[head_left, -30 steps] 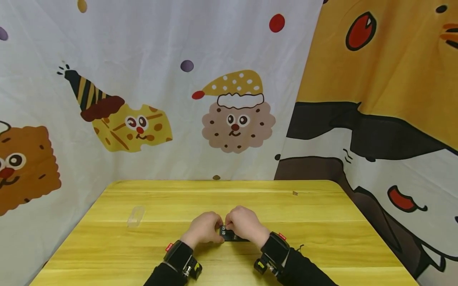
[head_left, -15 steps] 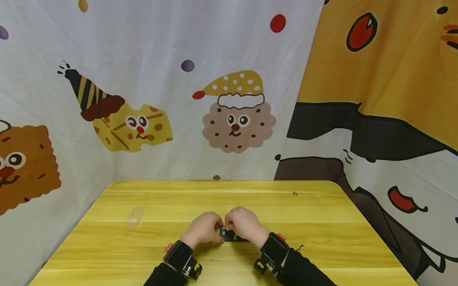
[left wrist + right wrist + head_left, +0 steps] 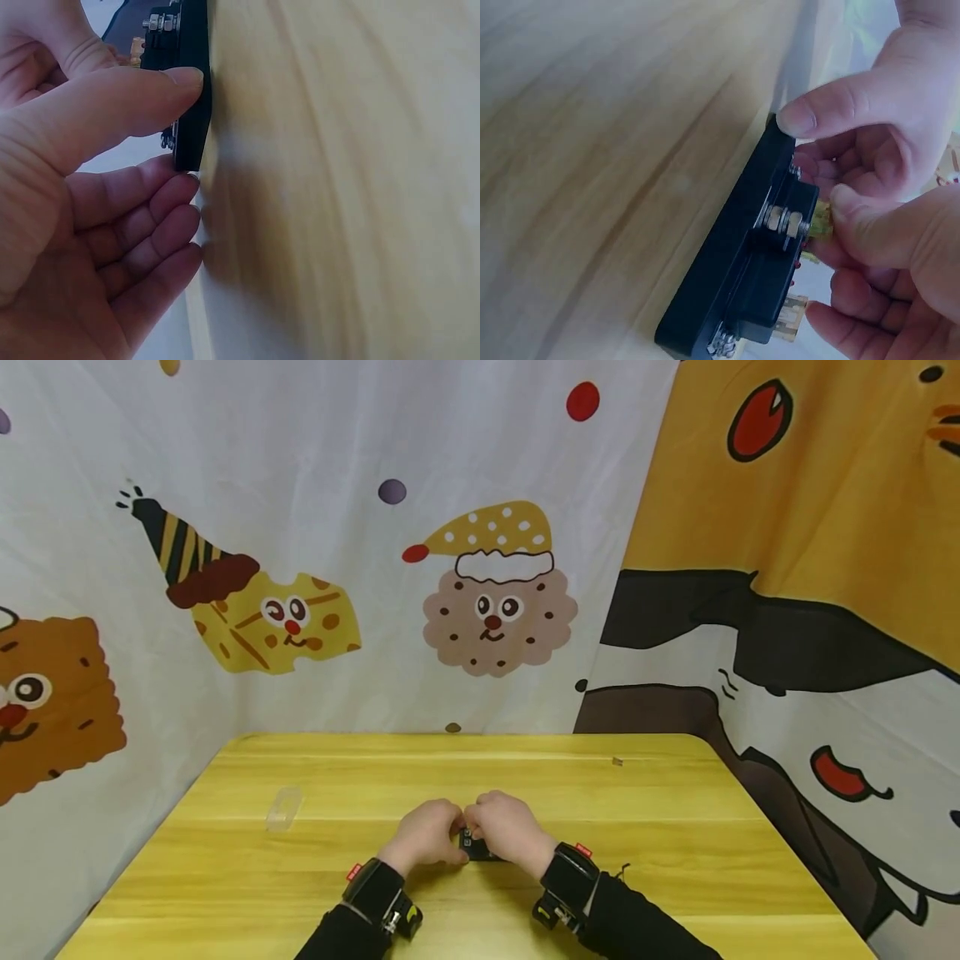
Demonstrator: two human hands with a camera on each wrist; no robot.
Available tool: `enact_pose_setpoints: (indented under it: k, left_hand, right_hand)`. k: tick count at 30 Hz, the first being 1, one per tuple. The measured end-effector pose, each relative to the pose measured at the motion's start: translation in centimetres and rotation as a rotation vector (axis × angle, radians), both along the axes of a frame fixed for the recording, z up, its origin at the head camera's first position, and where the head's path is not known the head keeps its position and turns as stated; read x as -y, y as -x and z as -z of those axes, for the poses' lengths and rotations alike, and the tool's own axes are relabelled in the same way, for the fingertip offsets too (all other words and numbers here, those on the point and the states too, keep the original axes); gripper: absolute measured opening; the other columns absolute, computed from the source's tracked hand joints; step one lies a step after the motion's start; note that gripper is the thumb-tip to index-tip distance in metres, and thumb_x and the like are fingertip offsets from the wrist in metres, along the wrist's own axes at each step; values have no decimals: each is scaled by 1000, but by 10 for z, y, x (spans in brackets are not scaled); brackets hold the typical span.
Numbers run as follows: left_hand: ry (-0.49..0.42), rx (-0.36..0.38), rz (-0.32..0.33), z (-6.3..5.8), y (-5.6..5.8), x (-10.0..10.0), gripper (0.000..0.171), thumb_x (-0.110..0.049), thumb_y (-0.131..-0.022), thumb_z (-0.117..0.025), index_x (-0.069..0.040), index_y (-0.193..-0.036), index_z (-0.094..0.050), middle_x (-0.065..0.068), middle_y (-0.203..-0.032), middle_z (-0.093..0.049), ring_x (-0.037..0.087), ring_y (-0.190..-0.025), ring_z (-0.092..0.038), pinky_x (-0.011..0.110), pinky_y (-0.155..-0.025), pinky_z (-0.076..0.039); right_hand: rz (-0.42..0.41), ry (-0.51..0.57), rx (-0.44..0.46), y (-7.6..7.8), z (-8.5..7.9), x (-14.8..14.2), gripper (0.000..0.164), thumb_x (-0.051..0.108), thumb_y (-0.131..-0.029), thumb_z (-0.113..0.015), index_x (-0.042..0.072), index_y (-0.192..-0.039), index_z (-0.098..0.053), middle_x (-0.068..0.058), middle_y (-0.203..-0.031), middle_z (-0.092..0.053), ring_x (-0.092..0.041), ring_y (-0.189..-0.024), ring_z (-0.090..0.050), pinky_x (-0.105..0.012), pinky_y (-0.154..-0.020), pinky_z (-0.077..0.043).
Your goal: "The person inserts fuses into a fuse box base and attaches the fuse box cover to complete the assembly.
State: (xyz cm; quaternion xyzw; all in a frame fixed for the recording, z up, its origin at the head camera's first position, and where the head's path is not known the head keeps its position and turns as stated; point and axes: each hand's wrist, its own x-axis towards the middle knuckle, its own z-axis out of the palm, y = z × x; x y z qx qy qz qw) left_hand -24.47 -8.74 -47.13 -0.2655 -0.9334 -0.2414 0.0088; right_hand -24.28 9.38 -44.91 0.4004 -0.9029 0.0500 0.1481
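A black fuse block (image 3: pixel 477 847) with metal terminal screws lies on the wooden table between the hands. My left hand (image 3: pixel 429 833) grips its left end, the thumb on the near edge and fingertips at the end. My right hand (image 3: pixel 513 832) pinches a yellow blade fuse (image 3: pixel 821 220) at the top of the block between thumb and finger. A paler clear fuse (image 3: pixel 789 319) sits farther along the block, beside the right hand's fingers. In the head view the right hand hides the block's right part and the fuses. The left wrist view shows the block's end (image 3: pixel 193 124) under the left thumb.
A clear plastic case (image 3: pixel 284 810) lies on the table (image 3: pixel 337 893) at the left. A small brown scrap (image 3: pixel 617 762) is near the back right. A printed curtain (image 3: pixel 322 460) hangs behind the table and along its sides.
My right hand has shifted slightly left along the fuse block, closer to the left hand. The left hand keeps its grip on the block's end. The head view has tilted slightly.
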Motion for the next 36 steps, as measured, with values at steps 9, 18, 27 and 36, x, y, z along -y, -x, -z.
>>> enact_pose_setpoints:
  k: [9,18,27,36]
  left_hand:
    - [-1,-7,14,-2,0,0,33,-23,-62,-90,-10,-71,-60,-7,-67,-44,10,-60,-40,27,-54,-34]
    - [6,-15,12,1,2,0,33,-25,-62,-90,-12,-73,-62,-7,-68,-46,10,-61,-41,27,-55,-36]
    - [18,-5,8,0,3,0,36,-28,-63,-91,-12,-86,-69,-6,-77,-56,9,-69,-48,28,-63,-45]
    - [18,14,1,-1,1,1,40,-29,-65,-91,-9,-93,-71,-4,-84,-59,11,-75,-54,31,-70,-49]
  right_hand:
    - [26,-14,-18,-4,0,2,21,10,-80,-82,15,-72,-63,6,-68,-47,-9,-64,-48,-19,-55,-41]
    - [-7,14,-1,0,-1,0,21,11,-82,-81,16,-72,-62,7,-69,-49,-9,-65,-47,-18,-57,-40]
    - [7,98,112,4,-10,-12,11,16,-81,-82,16,-80,-72,6,-76,-61,-12,-72,-58,-23,-65,-48]
    - [175,168,200,20,-23,-57,12,15,-83,-80,11,-94,-75,1,-84,-67,-15,-75,-61,-32,-68,-50]
